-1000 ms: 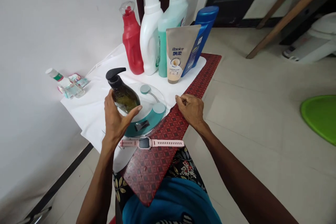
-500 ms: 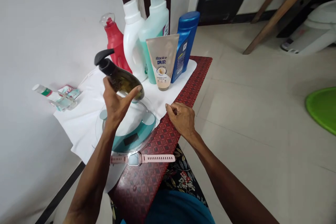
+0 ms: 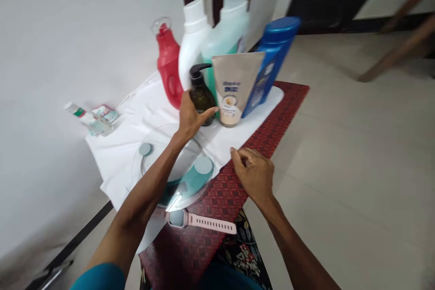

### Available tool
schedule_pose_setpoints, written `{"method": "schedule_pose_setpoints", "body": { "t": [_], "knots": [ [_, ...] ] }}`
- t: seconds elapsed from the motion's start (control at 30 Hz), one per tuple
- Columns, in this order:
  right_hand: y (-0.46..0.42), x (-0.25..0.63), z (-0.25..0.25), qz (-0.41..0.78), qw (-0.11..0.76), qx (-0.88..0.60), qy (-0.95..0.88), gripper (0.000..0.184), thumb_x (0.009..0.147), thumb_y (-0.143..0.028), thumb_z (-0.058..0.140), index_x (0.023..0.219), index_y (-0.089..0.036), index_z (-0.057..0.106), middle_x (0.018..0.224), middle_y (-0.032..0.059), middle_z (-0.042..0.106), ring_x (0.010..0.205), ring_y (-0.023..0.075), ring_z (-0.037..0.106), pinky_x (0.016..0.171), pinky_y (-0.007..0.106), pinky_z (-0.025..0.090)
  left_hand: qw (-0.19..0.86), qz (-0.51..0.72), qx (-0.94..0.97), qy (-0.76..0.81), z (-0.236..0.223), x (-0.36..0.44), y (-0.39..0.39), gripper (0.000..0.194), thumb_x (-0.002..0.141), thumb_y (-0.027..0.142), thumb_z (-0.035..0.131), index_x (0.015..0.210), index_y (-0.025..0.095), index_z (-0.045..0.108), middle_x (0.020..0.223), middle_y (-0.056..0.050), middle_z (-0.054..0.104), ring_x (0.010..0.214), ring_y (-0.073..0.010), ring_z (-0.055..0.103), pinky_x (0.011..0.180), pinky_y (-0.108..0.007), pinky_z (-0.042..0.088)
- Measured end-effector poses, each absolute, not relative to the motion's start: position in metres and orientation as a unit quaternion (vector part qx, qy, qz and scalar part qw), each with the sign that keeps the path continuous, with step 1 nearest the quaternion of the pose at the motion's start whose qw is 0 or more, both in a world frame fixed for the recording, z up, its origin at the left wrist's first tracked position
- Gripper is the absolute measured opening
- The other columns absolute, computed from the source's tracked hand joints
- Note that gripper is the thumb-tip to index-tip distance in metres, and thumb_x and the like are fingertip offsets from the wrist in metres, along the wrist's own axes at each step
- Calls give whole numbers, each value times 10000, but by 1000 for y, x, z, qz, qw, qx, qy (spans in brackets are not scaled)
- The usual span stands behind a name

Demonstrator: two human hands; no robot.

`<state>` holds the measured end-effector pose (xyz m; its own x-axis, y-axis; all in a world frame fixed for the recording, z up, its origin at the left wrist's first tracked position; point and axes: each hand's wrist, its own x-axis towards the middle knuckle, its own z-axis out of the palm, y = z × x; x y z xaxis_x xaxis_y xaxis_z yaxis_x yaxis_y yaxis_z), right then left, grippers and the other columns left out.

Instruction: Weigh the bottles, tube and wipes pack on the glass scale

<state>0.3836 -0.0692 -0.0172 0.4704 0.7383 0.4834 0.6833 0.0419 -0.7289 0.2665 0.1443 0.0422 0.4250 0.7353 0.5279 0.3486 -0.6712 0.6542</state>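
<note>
My left hand (image 3: 194, 117) is wrapped round a dark pump bottle (image 3: 202, 97), which stands upright beside a beige Rejoice tube (image 3: 234, 93). The bottle's black pump head points to the right. Below my left forearm lies a round glass scale (image 3: 203, 166) with teal parts, partly hidden by the arm. My right hand (image 3: 254, 171) rests at the table's right edge with its fingers curled in; whether anything is inside them is hidden. A pink-strapped watch (image 3: 210, 223) lies in front of the scale.
Behind the tube stand a red bottle (image 3: 167, 56), a white bottle (image 3: 192, 45), a pale green bottle (image 3: 233, 22) and a blue bottle (image 3: 273, 59). A small clear bottle (image 3: 89, 120) and a packet (image 3: 106, 112) lie at the left. White cloth (image 3: 105, 154) covers part of the red patterned table (image 3: 272, 133).
My left hand has carried the pump bottle from above the scale back and right to the tube, turning it from tilted to upright. The view has shifted; my right hand stays curled at the edge.
</note>
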Motion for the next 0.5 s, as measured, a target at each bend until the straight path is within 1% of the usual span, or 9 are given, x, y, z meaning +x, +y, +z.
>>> {"method": "schedule_pose_setpoints", "body": {
  "t": [0.07,0.13,0.2,0.27,0.3,0.33,0.37,0.43,0.5],
  "knots": [
    [-71,384,-19,21,508,-691,-515,472,1039,-429,556,616,-259,433,582,-3,530,580,167,483,650,349,340,207,435,800,357,46,264,134,1014,745,655,968,1497,175,486,1485,-260,598,1432,-434,599,1147,-665,546],
    [-71,385,-20,15,506,-691,-516,497,1039,-444,575,602,-261,430,563,-12,503,553,161,457,631,351,330,173,440,804,360,54,252,121,1073,763,697,932,1543,135,457,1532,-306,554,1495,-453,548,1175,-656,518],
    [-71,385,-19,11,502,-690,-521,519,1035,-453,588,585,-264,413,540,-19,470,532,159,440,616,356,325,140,457,794,375,63,224,110,1013,821,694,894,1571,176,453,1565,-301,523,1486,-442,562,1143,-662,540],
    [-71,385,-18,9,497,-691,-524,525,1030,-457,592,577,-267,406,533,-19,465,521,162,442,609,362,328,103,487,759,419,72,178,106,890,870,634,881,1561,255,466,1574,-265,514,1403,-409,625,1084,-667,578],
    [-71,384,-17,9,496,-692,-525,522,1028,-458,591,577,-267,410,535,-15,474,518,165,448,606,366,331,73,505,732,451,76,149,108,851,874,601,887,1543,277,473,1571,-251,514,1359,-391,644,1074,-663,584],
    [-71,384,-17,10,495,-692,-525,516,1022,-461,595,577,-267,419,538,-9,490,515,169,458,602,371,333,36,524,698,487,80,119,113,851,869,556,906,1536,255,472,1559,-252,519,1368,-381,626,1117,-641,566],
    [-71,384,-16,13,494,-692,-526,508,1014,-462,601,576,-268,430,542,-1,507,515,174,474,600,376,340,-8,547,658,518,83,87,119,898,830,533,939,1522,207,470,1533,-270,523,1388,-390,597,1158,-629,539],
    [-71,384,-15,20,488,-698,-524,503,996,-466,611,566,-270,438,538,15,526,518,191,511,593,390,351,-81,570,584,572,87,26,135,963,815,456,943,1552,132,414,1572,-298,461,1504,-402,480,1281,-606,425],
    [-70,384,-13,25,481,-708,-517,506,966,-482,625,545,-275,434,515,23,517,510,206,531,577,405,350,-114,560,526,630,88,-23,152,1030,796,423,949,1589,128,362,1634,-296,393,1602,-412,356,1350,-605,305]
  ]
}}
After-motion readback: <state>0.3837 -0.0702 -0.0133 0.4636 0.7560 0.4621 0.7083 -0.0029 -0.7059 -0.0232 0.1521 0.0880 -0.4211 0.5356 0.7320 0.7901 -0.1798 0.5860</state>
